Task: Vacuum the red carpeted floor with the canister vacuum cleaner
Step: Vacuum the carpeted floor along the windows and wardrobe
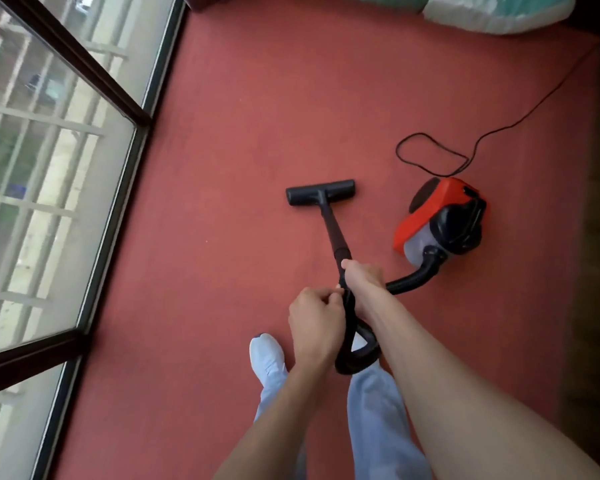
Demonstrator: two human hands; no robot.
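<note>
- On red carpet (239, 133), straight ahead: floor head (320, 192) flat, for suction.
- Right grip (361, 277) curled round wand (331, 230), left grip (314, 313) clasping hose (409, 280), steering.
- Canister (440, 220) close right, so hose loops slack.

No writing can be read anywhere in this view. The red and black canister vacuum cleaner (430, 216) shows no legible brand, label or number; its casing is too blurred to tell. The same goes for its black wand (332, 226) and hose (413, 279) — plain dark surfaces, no lettering that can be made out.
</note>
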